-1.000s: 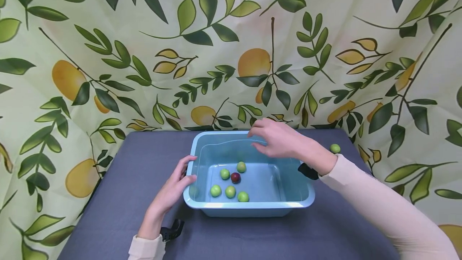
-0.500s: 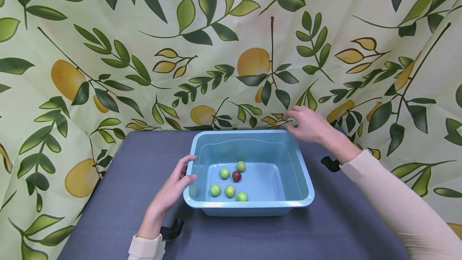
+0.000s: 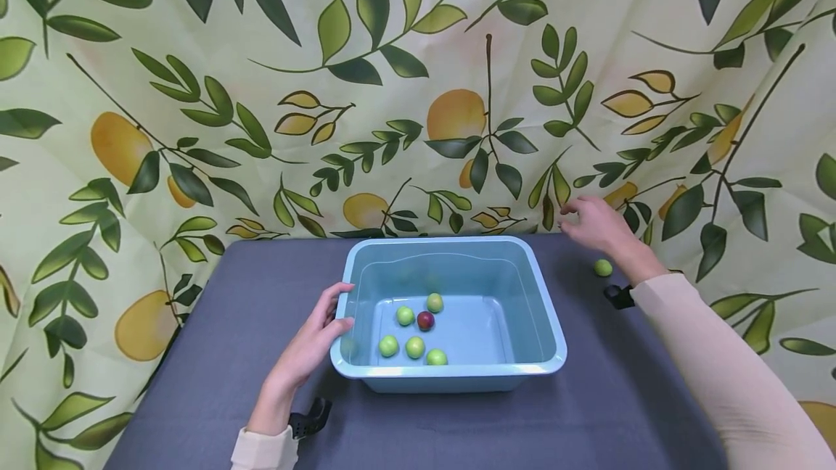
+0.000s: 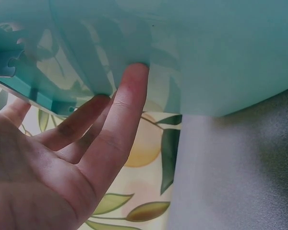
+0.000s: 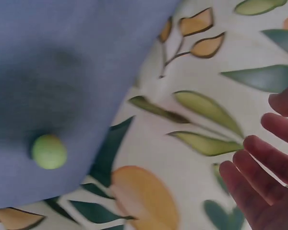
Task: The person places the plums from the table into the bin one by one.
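In the head view, a light-blue plastic tub [image 3: 453, 370] sits on the dark cloth. Inside it lie several small round green fruits [image 3: 414, 347] and one dark red fruit [image 3: 426, 321], mostly toward its left half. My left hand [image 3: 313, 332] holds the tub's left rim, with thumb and a finger over the edge; the left wrist view has its other fingers [image 4: 117, 115] against the outer wall. Beyond the back right corner hovers my right hand [image 3: 597, 227], holding nothing, its fingers loosely bent. Another green fruit [image 5: 49, 152] rests on the cloth near that hand's wrist.
A dark blue-grey cloth [image 3: 274, 267] covers the table. Directly behind it, and along the right side, hangs a fabric backdrop [image 3: 392, 107] printed with leaves and orange fruit. Black bands with cameras [image 3: 310, 418] are worn at both wrists.
My right hand has moved right, from over the tub's back edge to beyond its back right corner. The fruit on the cloth, covered by the arm half a second ago, shows again. My left hand stays put.
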`<state>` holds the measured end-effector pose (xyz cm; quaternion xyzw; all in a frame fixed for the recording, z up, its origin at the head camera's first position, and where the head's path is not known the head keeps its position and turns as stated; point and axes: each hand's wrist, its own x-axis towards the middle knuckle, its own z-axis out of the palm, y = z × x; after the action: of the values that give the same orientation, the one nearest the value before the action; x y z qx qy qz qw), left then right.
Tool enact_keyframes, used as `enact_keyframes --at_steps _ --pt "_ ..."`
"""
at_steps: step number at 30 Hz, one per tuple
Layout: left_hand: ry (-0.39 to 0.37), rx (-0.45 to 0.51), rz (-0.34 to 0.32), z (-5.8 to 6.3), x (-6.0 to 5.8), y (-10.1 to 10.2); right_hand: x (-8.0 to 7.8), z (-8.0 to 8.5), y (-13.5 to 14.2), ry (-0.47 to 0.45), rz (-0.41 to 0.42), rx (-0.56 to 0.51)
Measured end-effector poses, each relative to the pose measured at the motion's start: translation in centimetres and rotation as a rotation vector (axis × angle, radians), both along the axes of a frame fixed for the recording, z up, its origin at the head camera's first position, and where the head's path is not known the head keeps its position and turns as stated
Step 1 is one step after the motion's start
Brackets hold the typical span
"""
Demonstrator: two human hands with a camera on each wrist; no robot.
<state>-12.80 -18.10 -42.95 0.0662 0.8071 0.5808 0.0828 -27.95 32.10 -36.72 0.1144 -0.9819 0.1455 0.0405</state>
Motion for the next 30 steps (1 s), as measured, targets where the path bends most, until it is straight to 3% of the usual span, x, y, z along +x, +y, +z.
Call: enact_keyframes --at_steps 11,19,24,30 --pt "0.001 0.006 0.001 -0.1 0.0 0.0 -0.3 -4.5 3.5 -0.081 -0.097 0.05" --pt "0.0 -0.003 0.014 -0.4 0.2 0.0 0.4 -7.7 5.4 -0.162 -0.141 0.05" --pt "0.003 -0.009 0.022 -0.5 0.1 0.0 0.6 -9.1 6.3 -0.221 -0.169 0.05" --pt "-0.003 -0.01 0.03 -0.5 0.1 0.1 0.7 -10.5 6.8 -0.219 -0.16 0.057"
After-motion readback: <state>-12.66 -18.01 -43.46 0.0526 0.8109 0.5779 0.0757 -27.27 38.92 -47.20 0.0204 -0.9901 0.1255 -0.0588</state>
